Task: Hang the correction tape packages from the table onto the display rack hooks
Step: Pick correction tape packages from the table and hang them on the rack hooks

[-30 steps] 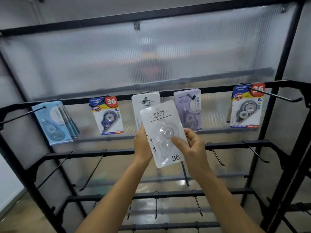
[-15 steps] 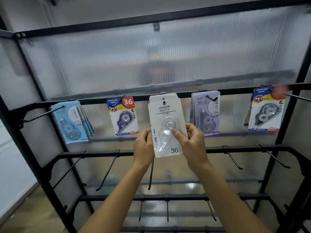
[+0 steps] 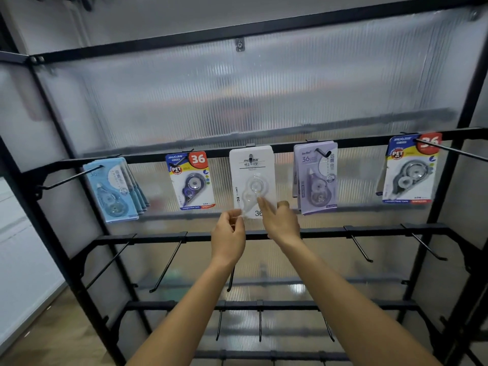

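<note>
A white correction tape package (image 3: 252, 167) hangs on the middle hook (image 3: 250, 156) of the rack's top rail (image 3: 356, 142), in front of another white package. My left hand (image 3: 228, 235) is at its lower left corner, thumb and fingertips curled in a light pinch on that corner. My right hand (image 3: 280, 223) is at its lower right, with the straight index finger touching the clear blister on the front and the thumb off past the right edge.
Along the same rail hang light blue packages (image 3: 113, 191), a blue-and-yellow package (image 3: 191, 180), purple packages (image 3: 317, 178) and a grey-tape package (image 3: 409, 170). Bare hooks (image 3: 169, 262) stick out from the lower rails (image 3: 330, 231). The black frame posts (image 3: 66, 247) stand at both sides.
The white package went up from in front of me onto the middle hook. Both hands slid down to its lower edge, and my right hand let go to a fingertip touch.
</note>
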